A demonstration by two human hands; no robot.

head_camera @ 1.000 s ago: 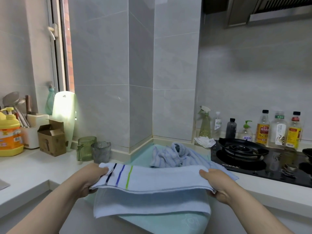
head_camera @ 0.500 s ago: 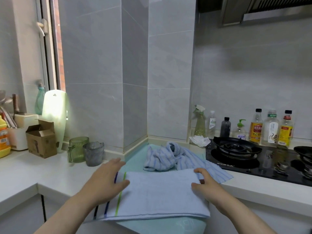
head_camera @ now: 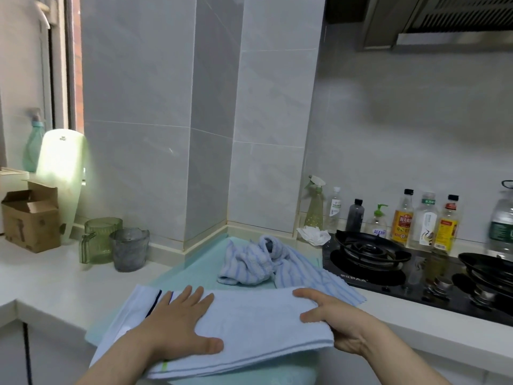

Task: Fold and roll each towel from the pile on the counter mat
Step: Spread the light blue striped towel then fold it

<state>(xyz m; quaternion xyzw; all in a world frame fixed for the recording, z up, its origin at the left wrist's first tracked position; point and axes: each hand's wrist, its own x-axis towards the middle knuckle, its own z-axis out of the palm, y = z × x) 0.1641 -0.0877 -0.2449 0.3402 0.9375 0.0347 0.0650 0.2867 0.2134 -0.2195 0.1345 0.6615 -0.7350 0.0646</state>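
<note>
**Desk:** Where is the towel?

**Me:** I see the folded towel, pale blue, lying as a long band across the near end of the green mat, at the front edge of the counter. There is a dark stripe at its left end and a bit of green stripe by the near edge.

**Desk:** Hands?

**Me:** The left hand lies flat on the left half of the towel. The fingers are straight and spread, the thumb is out to the side, and the palm presses down. The right hand is palm-down on the right end. Its forefinger and thumb rest on top of the cloth, loosely straight. Its other fingers are hidden behind the forefinger. I see no pinch.

**Desk:** The pile?

**Me:** One striped towel lies crumpled farther back on the mat. One end of it trails to the right behind the folded towel, and the right hand is just in front of it.

**Desk:** Surroundings?

**Me:** The stove is to the right, with a row of bottles against the wall behind it. A crumpled tissue lies by a spray bottle. On the left are a green cup and a grey cup, touching each other. A cardboard box stands farther left with its flaps open.
</note>
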